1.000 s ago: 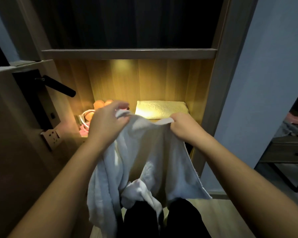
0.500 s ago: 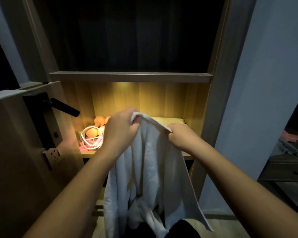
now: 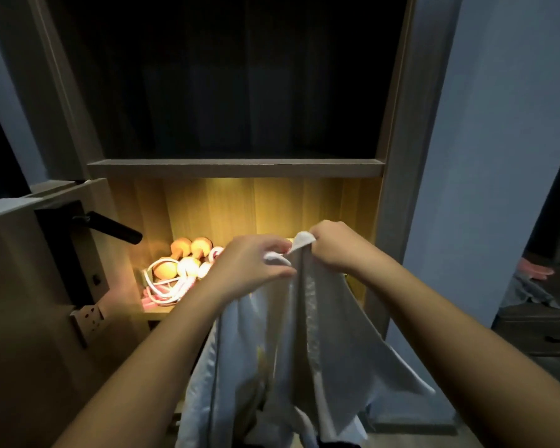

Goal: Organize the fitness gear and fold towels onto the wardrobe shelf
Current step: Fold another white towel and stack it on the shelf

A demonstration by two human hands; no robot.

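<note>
As L hand [image 3: 249, 270] and R hand [image 3: 340, 250] close up vs 1 s ago, grips pinching top corners of the white cloth towel [image 3: 304, 334], it hangs before the lit wooden shelf [image 3: 157, 314]: 1st fold forming.

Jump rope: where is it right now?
In the head view the jump rope lies coiled at the left end of the lit shelf, touching the orange dumbbells, left of the left hand.

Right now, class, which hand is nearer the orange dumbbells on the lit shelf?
Left. The left hand sits just right of the dumbbells; the right hand is farther right, gripping the towel.
</note>
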